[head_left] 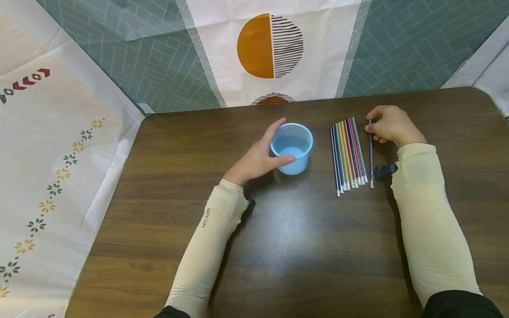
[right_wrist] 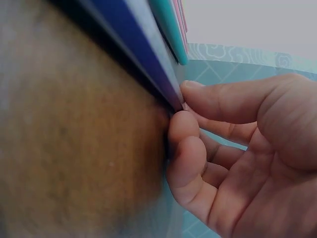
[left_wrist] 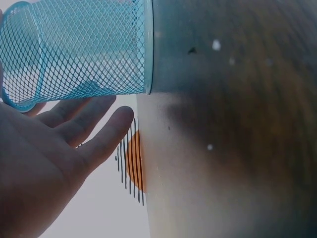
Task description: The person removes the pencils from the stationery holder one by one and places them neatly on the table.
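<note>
A light blue mesh pencil cup [head_left: 296, 164] stands upright on the table, its mouth facing up. My left hand [head_left: 258, 157] is spread about its left side, thumb across the front and fingers along the far side. In the left wrist view, those fingers [left_wrist: 106, 131] are extended, right beside the mesh [left_wrist: 94, 54]. My right hand [head_left: 391, 126] pinches the far end of a dark purple pencil [head_left: 371, 163] between thumb and fingertips. That pencil [right_wrist: 143, 49] lies along the tabletop. Just left of it is a row of several coloured pencils [head_left: 347, 154], silver ends toward me.
The brown wooden table [head_left: 278, 247] has its far edge just beyond the cup and pencils. Behind it hangs a green and white patterned cloth [head_left: 159, 66]. A white cloth with flower motifs [head_left: 79, 185] borders the left side.
</note>
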### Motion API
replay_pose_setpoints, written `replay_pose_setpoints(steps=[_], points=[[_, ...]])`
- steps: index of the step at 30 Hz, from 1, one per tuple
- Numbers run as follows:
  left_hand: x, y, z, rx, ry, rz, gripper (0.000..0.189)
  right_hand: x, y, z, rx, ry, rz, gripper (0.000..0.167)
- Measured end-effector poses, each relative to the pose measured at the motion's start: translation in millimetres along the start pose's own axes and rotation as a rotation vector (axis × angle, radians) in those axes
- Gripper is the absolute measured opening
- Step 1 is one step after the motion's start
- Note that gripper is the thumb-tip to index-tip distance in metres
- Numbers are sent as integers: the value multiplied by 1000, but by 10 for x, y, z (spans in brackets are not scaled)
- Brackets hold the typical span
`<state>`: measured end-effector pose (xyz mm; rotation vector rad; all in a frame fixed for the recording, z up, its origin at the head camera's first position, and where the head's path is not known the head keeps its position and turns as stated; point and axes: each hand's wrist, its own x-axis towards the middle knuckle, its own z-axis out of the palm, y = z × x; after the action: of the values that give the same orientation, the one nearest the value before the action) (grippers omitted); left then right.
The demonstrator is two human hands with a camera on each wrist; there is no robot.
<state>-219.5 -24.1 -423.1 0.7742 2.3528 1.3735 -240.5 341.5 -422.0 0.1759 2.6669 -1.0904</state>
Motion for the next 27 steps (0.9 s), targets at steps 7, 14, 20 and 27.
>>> replay_pose_setpoints(steps=[7,14,20,27], points=[[12,-10,4,2,2,6,94,-47,-38,-43,-32,-31,-4,51],[16,-3,0,-8,-7,8,93,-99,-102,-90,-34,-66,20,59],[14,-13,-6,-1,-5,1,93,-135,-150,-121,-90,-196,74,40],[9,-11,-8,-5,-8,2,94,-167,-158,-137,-151,-295,99,30]])
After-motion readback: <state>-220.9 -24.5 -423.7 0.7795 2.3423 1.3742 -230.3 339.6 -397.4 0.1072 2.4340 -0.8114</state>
